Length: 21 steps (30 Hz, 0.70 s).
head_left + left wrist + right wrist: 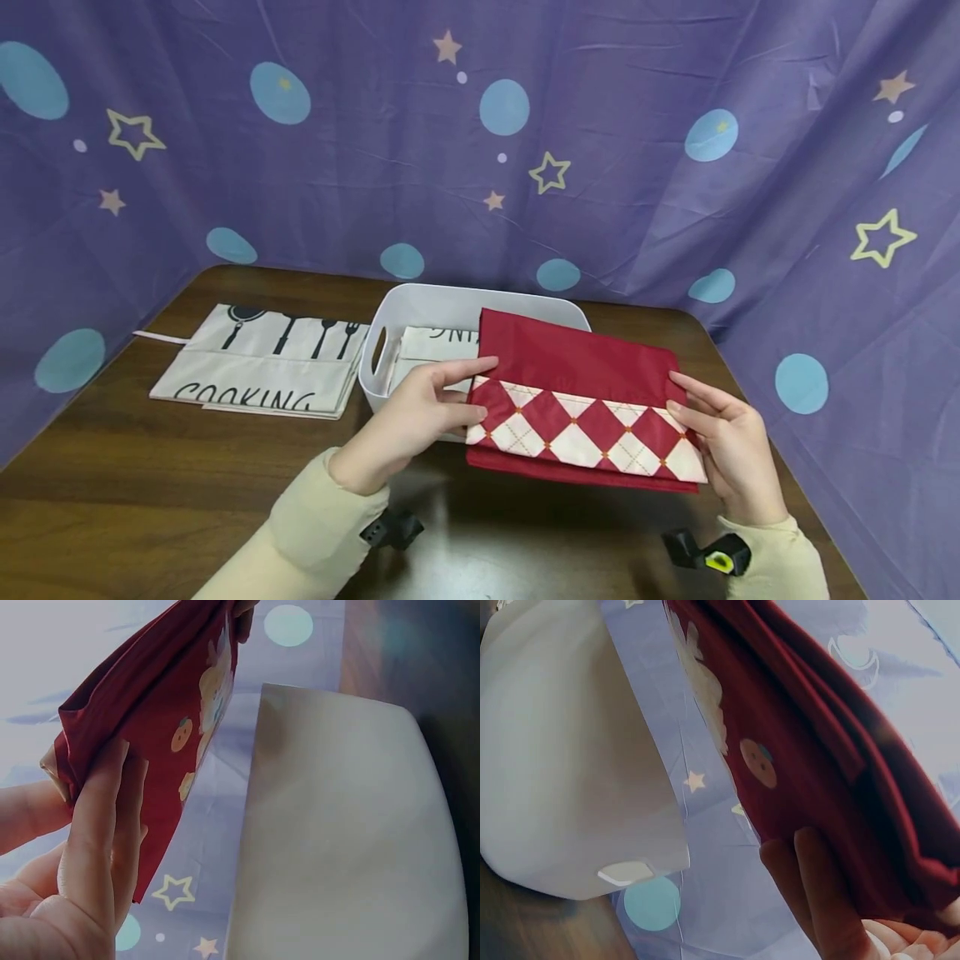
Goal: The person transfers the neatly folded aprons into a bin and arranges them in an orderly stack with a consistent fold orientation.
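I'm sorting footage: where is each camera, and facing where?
On the head: faces forward, down at the folded red argyle-banded cloth; left hand, right hand, sleeves show.
On the left wrist: faces cloth, white basket; both hands partly show.
On the right wrist: faces cloth, basket; right hand shows.
Wrist views share starry curtain.

The word "COOKING" ran in thin dark capitals along the lower edge of the folded white apron (262, 364) lying on the left of the wooden table (112, 475). Inside the white plastic basket (525, 305), a second white folded cloth (431, 345) bore similar dark capitals, too partly shown to read for certain.
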Tool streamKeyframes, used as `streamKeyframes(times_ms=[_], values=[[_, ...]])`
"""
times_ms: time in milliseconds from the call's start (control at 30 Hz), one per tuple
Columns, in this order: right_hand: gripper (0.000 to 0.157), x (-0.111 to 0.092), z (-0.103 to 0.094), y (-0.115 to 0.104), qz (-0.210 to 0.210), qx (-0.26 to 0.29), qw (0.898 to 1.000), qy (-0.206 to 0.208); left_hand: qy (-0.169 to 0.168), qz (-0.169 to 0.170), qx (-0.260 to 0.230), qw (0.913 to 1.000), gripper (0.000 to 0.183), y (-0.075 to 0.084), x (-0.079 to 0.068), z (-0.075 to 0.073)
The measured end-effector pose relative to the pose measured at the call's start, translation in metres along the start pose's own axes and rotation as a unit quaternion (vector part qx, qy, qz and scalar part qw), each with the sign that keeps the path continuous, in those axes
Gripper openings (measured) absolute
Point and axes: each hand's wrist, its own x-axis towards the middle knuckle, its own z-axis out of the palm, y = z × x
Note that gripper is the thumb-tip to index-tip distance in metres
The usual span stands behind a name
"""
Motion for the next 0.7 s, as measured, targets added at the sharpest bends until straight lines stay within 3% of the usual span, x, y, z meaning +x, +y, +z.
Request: streamKeyframes(times_ms=[367,700], values=[[0.033,-0.002,0.012,-0.003,-0.021,0.008,1.0,-0.007,0.014,0.0,0.007,0.9999,0.059,0.003,-0.005,-0.009],[0.038,0.0,0.027,-0.007,-0.011,-0.01,1.0,-0.025,0.038,-0.004,0.019,0.9991,0.059,0.004,-0.008,-0.023]])
